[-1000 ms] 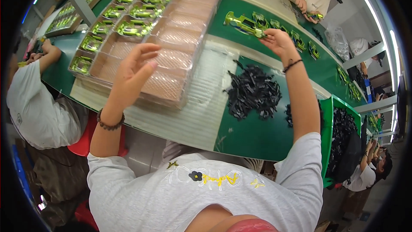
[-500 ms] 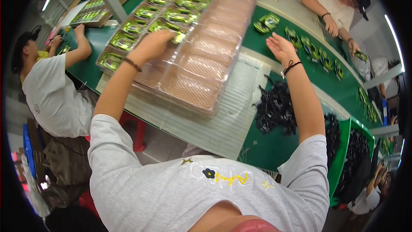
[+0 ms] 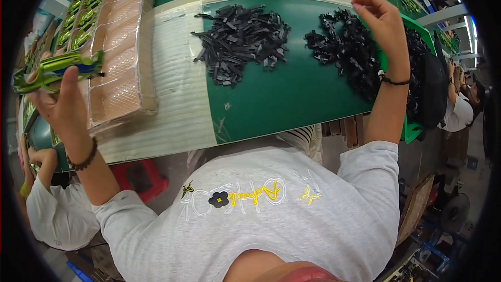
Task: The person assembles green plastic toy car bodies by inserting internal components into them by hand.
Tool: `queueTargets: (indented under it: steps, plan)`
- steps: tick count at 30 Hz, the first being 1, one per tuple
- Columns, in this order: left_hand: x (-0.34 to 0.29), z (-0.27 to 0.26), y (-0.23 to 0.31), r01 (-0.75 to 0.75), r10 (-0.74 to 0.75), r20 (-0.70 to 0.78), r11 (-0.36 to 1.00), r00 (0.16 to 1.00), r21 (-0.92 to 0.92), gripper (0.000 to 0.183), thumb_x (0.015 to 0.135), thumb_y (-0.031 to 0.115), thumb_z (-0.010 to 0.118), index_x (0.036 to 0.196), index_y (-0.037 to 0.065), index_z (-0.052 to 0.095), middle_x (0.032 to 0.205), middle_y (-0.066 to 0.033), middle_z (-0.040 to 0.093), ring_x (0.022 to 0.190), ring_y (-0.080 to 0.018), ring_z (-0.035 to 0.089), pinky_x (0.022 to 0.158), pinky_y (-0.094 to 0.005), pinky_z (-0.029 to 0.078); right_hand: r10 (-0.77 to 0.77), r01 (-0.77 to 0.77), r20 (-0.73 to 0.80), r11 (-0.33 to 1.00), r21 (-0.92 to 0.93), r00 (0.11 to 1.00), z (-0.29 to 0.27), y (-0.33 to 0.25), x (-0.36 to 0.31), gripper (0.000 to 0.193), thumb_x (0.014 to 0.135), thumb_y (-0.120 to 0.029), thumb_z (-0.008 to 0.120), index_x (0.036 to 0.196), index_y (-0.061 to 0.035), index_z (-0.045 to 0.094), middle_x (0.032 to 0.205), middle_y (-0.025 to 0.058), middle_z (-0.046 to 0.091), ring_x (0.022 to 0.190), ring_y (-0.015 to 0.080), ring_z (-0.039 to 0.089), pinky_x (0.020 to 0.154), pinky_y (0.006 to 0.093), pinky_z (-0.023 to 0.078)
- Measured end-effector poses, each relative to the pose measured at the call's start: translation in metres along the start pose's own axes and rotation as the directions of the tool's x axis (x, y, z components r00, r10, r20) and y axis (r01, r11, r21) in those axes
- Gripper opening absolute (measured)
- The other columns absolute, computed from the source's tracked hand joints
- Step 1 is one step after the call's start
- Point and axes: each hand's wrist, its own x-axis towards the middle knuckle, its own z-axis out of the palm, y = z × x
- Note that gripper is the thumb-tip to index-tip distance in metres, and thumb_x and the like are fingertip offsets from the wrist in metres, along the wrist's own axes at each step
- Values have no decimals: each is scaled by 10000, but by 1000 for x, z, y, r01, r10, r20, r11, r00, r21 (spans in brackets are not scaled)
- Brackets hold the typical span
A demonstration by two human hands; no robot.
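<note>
My left hand (image 3: pixel 65 107) holds up a shiny lime-green toy car body (image 3: pixel 68 68), its thumb against the side and the other fingers mostly hidden behind it. This is over the near end of a clear plastic compartment tray (image 3: pixel 117 62), whose far-left compartments hold similar green car bodies (image 3: pixel 83 15). My right hand (image 3: pixel 386 28) hovers at the right over a heap of small black plastic parts (image 3: pixel 347 47). Its fingers are bent and slightly apart from the thumb, with nothing visible between them. A second pile of slim black parts (image 3: pixel 242 39) lies on the green tabletop between my hands.
A green crate (image 3: pixel 412 130) with more black parts stands at the right table edge. White ribbed foam sheeting (image 3: pixel 177 73) covers the table beside the tray. Another person (image 3: pixel 57 209) sits close at the left; a red stool (image 3: pixel 138 180) is below the table edge.
My view has swung right. My left hand has lifted a green toy car body out over the tray. My right hand has moved to above the black parts, its fingers now bent.
</note>
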Motion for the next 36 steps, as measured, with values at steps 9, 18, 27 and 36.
queueTargets:
  steps: [9, 18, 27, 36]
  plan:
    - [-86, 160, 49, 862, -166, 851, 205, 498, -464, 411, 746, 18, 574, 1147, -18, 490, 1152, -141, 546, 1042, -222, 540, 926, -353, 416, -246, 357, 392, 902, -242, 887, 53, 19, -34, 196, 675, -31, 632, 871, -34, 631, 836, 120, 625, 829, 306, 585, 749, 374, 468]
    - [-93, 170, 8, 896, -204, 901, -155, 382, -415, 526, 880, 283, 313, 1284, -44, 394, 1221, -197, 508, 1038, -274, 557, 869, -373, 477, -213, 305, 381, 931, -199, 900, 50, 9, -30, 169, 685, 22, 609, 842, -23, 651, 926, 89, 634, 835, 276, 570, 750, 356, 472]
    - [-88, 167, 2, 865, -247, 877, -194, 413, -462, 511, 885, 277, 312, 1273, -39, 412, 1206, -213, 515, 1028, -282, 561, 886, -390, 476, -306, 513, 528, 803, -304, 792, 59, 15, -15, 199, 661, 30, 653, 853, -20, 645, 909, 55, 611, 879, 262, 510, 789, 350, 455]
    - [-96, 166, 12, 856, -369, 795, 3, 481, -517, 591, 890, 543, 405, 1181, 34, 476, 1024, -126, 594, 911, -232, 604, 830, -348, 491, -471, 475, 168, 880, 21, 866, 74, -79, -24, 189, 714, -42, 671, 901, -33, 655, 969, 64, 636, 882, 260, 556, 746, 318, 465]
